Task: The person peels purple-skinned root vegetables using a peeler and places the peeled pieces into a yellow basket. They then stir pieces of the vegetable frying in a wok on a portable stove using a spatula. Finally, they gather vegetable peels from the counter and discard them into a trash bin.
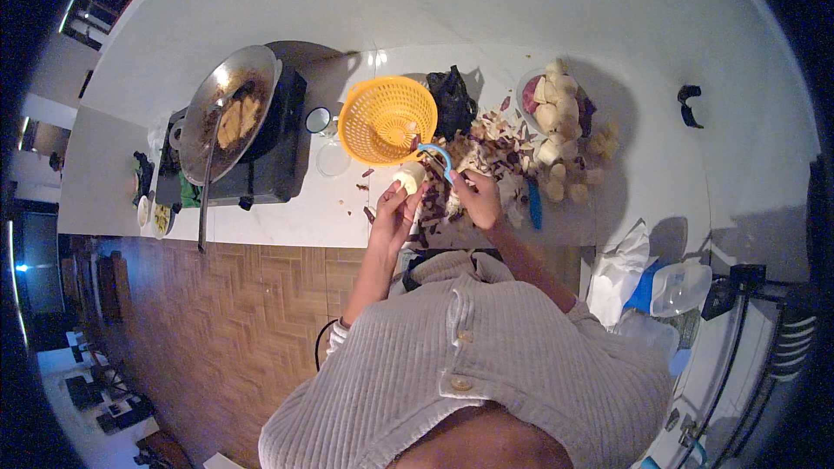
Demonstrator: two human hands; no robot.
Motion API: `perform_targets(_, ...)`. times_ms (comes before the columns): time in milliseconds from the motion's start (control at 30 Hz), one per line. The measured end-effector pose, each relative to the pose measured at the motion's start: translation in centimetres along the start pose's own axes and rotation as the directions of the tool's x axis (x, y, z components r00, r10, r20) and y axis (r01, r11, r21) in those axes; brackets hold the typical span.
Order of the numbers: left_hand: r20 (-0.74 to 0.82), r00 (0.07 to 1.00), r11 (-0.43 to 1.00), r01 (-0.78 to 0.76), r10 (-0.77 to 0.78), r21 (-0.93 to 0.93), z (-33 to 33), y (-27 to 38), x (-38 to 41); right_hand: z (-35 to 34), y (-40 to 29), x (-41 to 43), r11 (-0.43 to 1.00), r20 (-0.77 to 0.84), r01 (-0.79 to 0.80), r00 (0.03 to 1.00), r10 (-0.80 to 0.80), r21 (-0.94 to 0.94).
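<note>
My left hand [393, 210] grips a pale peeled root vegetable piece [410, 177] just in front of a yellow plastic colander [389, 118]. In my right hand [479, 198] is a blue-handled peeler [440, 155], its blade end close to the piece's right side. A few small scraps lie inside the colander. Reddish-brown and cream peelings [500, 139] are heaped on the counter beneath and to the right of my hands. Beyond them, peeled pale pieces [555, 104] are piled over a bowl, and more pieces lie beside it. A blue-handled utensil [535, 204] rests right of the peelings.
At left, a large wok [229, 114] holding food and a long-handled ladle [210, 176] sits on a black gas stove [277, 169]. An enamel cup [318, 120] and a black plastic bag [451, 103] flank the colander. Plastic containers [681, 288] stand at the right.
</note>
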State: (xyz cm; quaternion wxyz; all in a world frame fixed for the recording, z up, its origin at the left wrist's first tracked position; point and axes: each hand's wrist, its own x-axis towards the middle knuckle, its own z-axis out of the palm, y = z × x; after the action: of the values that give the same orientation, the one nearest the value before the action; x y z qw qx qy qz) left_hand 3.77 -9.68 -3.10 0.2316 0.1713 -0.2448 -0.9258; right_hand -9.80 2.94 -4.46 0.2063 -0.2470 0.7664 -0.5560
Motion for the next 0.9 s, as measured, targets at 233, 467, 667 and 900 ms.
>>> perform_targets(233,-0.09,0.99,0.99,0.104,-0.113,-0.096,-0.9,-0.8,0.7,-0.3,-4.4,-1.4,0.956,0.048,0.292,0.955,-0.293,0.021)
perform_targets(467,-0.148,0.978,0.987,0.133,-0.144,-0.086,-0.5,-1.3,0.3,0.0,-4.5,-2.2,0.985,0.068,0.166,0.984,-0.163,-0.053)
perform_targets(667,-0.1,0.994,0.999,0.04,-0.041,-0.015,1.2,-1.3,-0.9,0.5,-0.4,-0.6,0.941,-0.2,0.204,0.944,-0.262,-0.271)
perform_targets(900,-0.084,0.996,0.986,-0.014,0.0,-0.166,-0.2,-0.9,-0.8,-0.5,-5.3,-2.1,0.975,0.013,0.212,0.977,-0.213,0.072)
